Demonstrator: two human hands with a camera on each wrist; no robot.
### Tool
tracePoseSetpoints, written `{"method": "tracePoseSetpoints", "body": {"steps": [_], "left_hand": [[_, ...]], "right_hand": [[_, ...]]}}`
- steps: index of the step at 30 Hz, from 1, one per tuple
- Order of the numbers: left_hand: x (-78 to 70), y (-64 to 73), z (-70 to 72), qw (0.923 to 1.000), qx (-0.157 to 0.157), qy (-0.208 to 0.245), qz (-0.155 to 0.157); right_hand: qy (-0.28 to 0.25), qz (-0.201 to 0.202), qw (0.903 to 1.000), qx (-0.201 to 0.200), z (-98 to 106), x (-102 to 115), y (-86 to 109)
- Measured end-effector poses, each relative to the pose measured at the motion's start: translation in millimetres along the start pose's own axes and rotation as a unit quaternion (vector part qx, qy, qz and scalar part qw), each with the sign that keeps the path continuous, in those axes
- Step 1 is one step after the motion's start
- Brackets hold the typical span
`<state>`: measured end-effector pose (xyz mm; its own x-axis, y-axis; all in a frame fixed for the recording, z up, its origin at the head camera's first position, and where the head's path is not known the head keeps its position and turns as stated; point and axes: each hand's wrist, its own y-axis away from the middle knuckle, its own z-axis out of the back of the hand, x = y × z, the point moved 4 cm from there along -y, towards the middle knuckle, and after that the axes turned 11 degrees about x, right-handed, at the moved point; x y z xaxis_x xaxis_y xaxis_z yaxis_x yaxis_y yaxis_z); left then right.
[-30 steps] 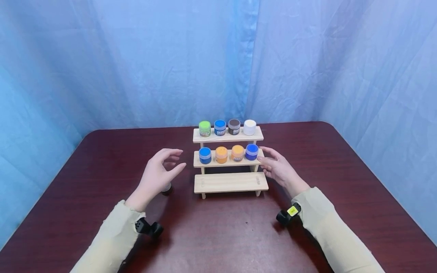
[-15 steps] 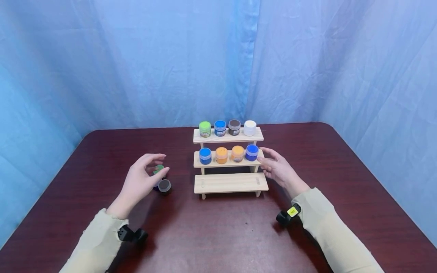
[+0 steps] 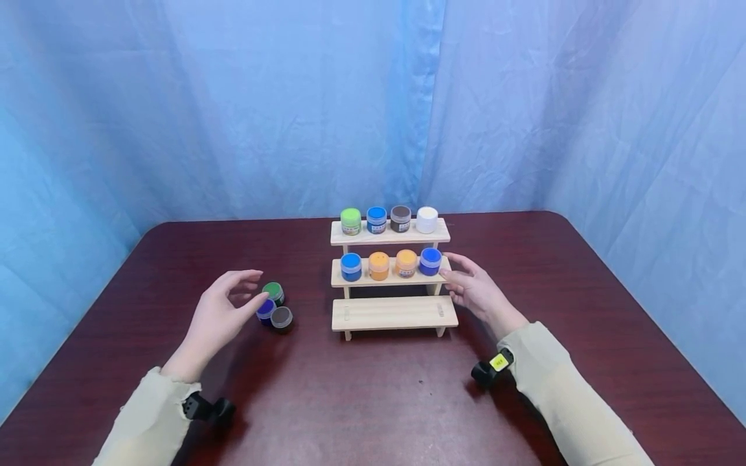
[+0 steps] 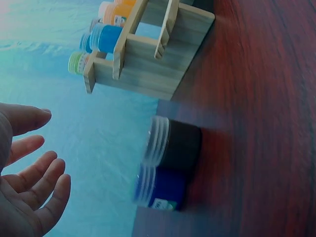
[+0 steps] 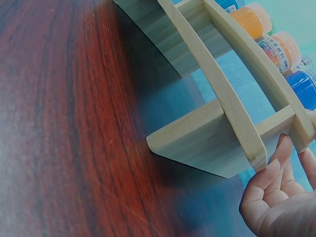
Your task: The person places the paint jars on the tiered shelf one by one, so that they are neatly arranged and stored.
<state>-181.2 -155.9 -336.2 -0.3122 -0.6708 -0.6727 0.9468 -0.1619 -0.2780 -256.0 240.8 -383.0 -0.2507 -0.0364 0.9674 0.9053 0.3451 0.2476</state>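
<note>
A green jar, a dark-blue jar and a black jar stand clustered on the bench, left of the wooden rack. The left hand hangs just beside them, fingers loosely bent, thumb apart. The right hand grips the rack's right end, fingers curled. Eight more jars stand on its upper tiers.

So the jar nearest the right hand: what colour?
The jar is deep blue, clearest in the head view.
</note>
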Motion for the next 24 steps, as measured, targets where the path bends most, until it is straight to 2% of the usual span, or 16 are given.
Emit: {"method": "tracePoseSetpoints", "body": {"steps": [12,19,24], "left_hand": [[22.8,6.5,-4.2,0.9974,0.046,-0.021,0.051],[33.4,9.2,-8.6,0.9928,0.081,-0.027,0.084],[38.8,11.4,-11.4,0.9902,0.097,-0.03,0.095]], "right_hand": [[0.0,0.003,1.0,0.005,1,-2,0.5],[-0.004,0.002,1.0,0.004,1,-3,-1.7],[-0.007,0.004,1.0,0.003,1,-3,-2.8]]}}
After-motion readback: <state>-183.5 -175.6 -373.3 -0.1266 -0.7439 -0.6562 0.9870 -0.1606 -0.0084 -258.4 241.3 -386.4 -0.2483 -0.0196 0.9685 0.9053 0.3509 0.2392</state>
